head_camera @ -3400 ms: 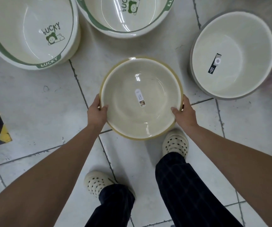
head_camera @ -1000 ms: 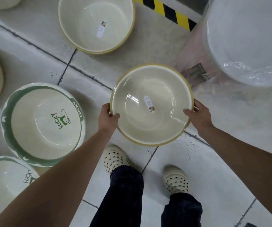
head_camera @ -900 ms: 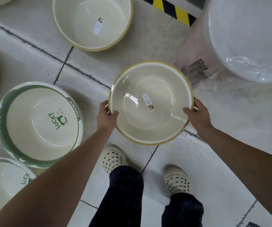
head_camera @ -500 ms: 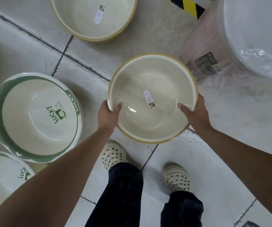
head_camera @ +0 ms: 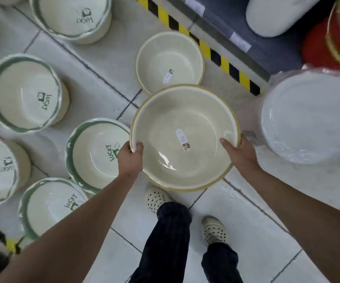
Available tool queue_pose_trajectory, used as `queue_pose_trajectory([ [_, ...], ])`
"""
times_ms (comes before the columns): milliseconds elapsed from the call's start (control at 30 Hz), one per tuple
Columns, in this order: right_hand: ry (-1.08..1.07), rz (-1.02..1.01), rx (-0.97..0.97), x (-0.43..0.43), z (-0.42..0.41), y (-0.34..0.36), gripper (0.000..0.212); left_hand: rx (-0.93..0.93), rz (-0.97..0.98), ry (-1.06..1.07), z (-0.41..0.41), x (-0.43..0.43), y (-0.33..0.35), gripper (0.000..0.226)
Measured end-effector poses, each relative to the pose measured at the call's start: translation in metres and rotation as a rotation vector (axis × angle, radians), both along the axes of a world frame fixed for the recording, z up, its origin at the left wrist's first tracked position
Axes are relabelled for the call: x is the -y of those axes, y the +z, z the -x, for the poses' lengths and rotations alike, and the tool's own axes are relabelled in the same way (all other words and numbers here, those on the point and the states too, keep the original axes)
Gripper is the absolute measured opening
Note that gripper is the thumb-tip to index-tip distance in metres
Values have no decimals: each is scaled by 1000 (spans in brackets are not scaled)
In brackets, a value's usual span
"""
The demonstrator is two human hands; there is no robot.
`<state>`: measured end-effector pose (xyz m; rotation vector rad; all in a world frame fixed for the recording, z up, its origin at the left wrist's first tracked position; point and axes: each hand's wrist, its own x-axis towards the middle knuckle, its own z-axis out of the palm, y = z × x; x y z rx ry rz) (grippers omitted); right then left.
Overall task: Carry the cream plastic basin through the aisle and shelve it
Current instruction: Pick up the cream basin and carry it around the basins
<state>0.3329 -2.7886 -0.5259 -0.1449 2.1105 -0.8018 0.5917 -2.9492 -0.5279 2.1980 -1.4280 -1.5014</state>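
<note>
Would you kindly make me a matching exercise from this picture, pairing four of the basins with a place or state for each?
Column A
1. cream plastic basin
2. large white basin
3. red basin
4. nearest green-rimmed basin

Column B
a. on the floor, printed LUCKY inside
b. gripped at its rim by the left hand and the right hand
c. wrapped in clear plastic
d. in the top right corner of the view

Pairs: 1-b, 2-c, 3-d, 4-a
</note>
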Motion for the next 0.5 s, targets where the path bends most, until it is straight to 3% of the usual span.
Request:
queue_pose_trajectory([
  [233,130,-24,-15,90,21,107,46,-40,11,103,4,64,90,16],
  [500,209,-22,-10,175,52,130,39,-39,14,117,22,134,117,14],
])
